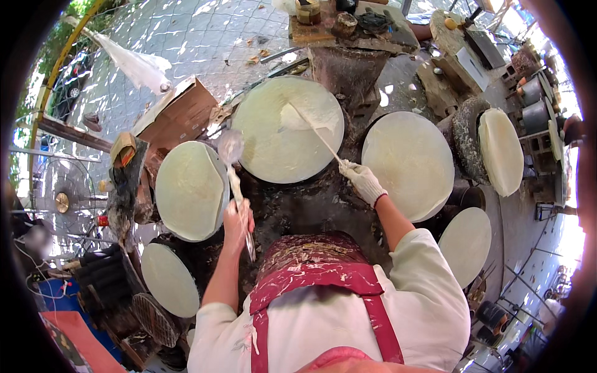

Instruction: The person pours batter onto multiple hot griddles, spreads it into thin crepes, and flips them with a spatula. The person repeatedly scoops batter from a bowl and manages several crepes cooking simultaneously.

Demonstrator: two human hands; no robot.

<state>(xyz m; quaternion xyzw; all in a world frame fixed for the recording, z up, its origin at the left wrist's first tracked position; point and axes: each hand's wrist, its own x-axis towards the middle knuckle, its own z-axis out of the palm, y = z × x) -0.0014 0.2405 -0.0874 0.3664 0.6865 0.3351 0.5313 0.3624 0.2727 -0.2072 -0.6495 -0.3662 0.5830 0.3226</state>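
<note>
My left hand (238,221), bare, grips the batter-coated handle of a ladle (230,146), whose round bowl is raised beside the middle griddle. A white knit glove with a dark red cuff covers my right hand (361,181). It holds a long thin stick (315,131) that reaches over the large round griddle (284,154) in the middle. The stick's far end lies at a whiter patch of batter (298,116). To the right is a round griddle with a pale sheet (408,163). On the left griddle, a pale sheet (189,191) has a lifted right edge.
More round, pale-covered griddles stand at lower left (169,279) and lower right (465,247). A stack of pale flat rounds (501,151) is at the right. A cardboard box (182,116) stands behind the left griddle. Beyond the middle griddle is a cluttered wooden table (396,39). A fan (62,202) is far left.
</note>
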